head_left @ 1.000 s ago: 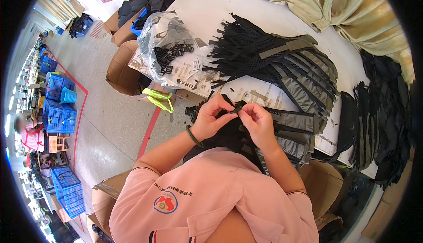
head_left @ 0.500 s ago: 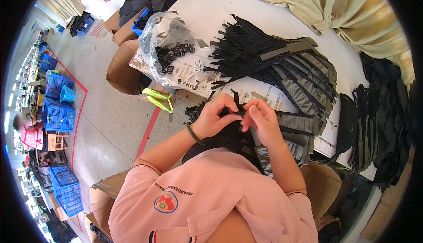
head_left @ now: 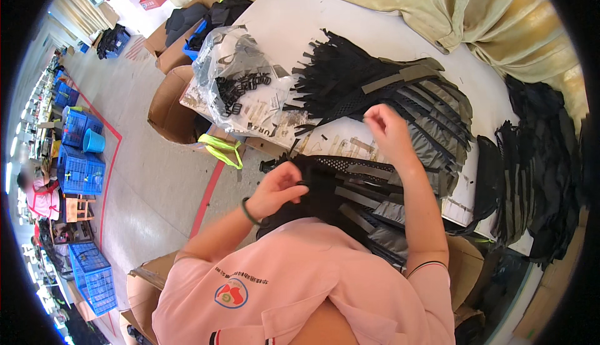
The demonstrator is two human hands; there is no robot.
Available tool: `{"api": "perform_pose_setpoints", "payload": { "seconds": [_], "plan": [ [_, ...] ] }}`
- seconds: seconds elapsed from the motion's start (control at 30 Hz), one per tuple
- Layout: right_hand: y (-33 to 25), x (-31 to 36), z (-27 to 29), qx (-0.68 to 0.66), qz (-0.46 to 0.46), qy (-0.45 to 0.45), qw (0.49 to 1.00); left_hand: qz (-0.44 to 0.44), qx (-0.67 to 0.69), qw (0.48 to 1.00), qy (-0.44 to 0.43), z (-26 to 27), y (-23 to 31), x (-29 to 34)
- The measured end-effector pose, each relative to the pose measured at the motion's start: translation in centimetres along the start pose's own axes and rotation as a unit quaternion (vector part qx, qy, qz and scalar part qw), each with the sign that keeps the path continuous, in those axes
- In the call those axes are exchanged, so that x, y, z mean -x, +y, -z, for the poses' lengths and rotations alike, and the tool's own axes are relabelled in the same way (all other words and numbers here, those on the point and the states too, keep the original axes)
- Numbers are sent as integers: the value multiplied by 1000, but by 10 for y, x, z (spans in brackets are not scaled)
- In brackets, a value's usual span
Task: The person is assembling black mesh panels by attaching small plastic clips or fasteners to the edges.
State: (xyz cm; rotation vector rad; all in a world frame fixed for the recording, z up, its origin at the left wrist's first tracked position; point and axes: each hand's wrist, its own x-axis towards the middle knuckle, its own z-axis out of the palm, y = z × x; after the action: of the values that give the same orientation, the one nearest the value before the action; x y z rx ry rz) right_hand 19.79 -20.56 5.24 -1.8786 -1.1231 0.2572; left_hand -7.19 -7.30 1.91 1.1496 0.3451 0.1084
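My left hand [head_left: 277, 190] is over the black strapped piece [head_left: 317, 185] at my lap, closed with thumb and fingers round a small black piece [head_left: 302, 184]. Its exact kind is too small to tell. Up to the right, my right hand [head_left: 389, 134] hovers by the near side of a fanned pile of black and grey strapped pieces [head_left: 431, 123], fingers curled together. Whether anything is in them cannot be made out. Black mesh and grey shiny fabric show on the lap piece and the pile alike. Left of the pile, a clear plastic bag [head_left: 215, 57] holds several black buckles [head_left: 240, 89].
The worn white table [head_left: 281, 14] meets a gold curtain [head_left: 500, 7] at the back. More black pieces [head_left: 519, 176] hang at the right edge. Cardboard boxes [head_left: 169, 107] stand left, one with a neon yellow strap [head_left: 220, 149]. Blue crates [head_left: 81, 170] and another person [head_left: 45, 198] are farther left.
My hands, together at a black strap before, have parted. The right one has risen up and right toward the pile; the left one has lowered and moved left. The lap piece shows more fully.
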Motion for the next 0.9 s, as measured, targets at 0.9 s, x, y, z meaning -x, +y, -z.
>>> {"api": "perform_pose_setpoints", "payload": {
  "seconds": [0.9],
  "plan": [
    [-21,119,47,349,-41,-341,872,-50,211,965,147,9,-5,-104]
  ]
}}
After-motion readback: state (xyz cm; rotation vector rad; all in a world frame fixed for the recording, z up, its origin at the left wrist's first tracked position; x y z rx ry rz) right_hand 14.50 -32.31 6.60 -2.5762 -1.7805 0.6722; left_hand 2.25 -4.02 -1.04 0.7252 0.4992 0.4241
